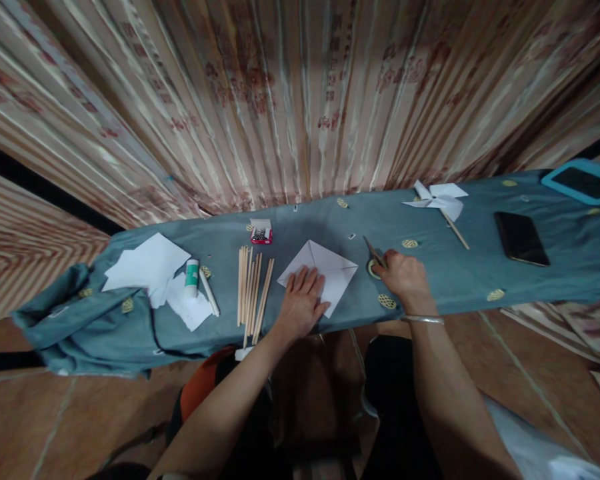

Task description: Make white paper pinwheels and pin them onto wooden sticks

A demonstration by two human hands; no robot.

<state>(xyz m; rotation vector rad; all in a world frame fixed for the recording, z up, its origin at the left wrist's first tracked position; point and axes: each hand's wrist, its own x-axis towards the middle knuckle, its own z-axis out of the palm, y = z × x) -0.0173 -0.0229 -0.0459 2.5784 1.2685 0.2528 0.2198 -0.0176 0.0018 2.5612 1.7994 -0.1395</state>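
A square white paper (337,277) with crease lines lies on the cloth-covered table, one corner pointing toward the curtain. My left hand (303,303) rests flat on its left part, fingers extended. To the right of the paper, my right hand (405,273) is closed around scissors (373,250), whose blades point up and left, off the paper. Part of the scissors is hidden by the fingers. Just under them is a round tape roll (373,270). Several wooden sticks (253,287) lie left of my left hand.
Behind the sticks is a small red box (261,232). White papers (147,263), a glue stick (192,277) and a white tube (209,292) lie at left. A paper pinwheel (443,200), a phone (521,238) and a blue-framed tablet (583,181) are at right. A curtain (300,100) hangs behind.
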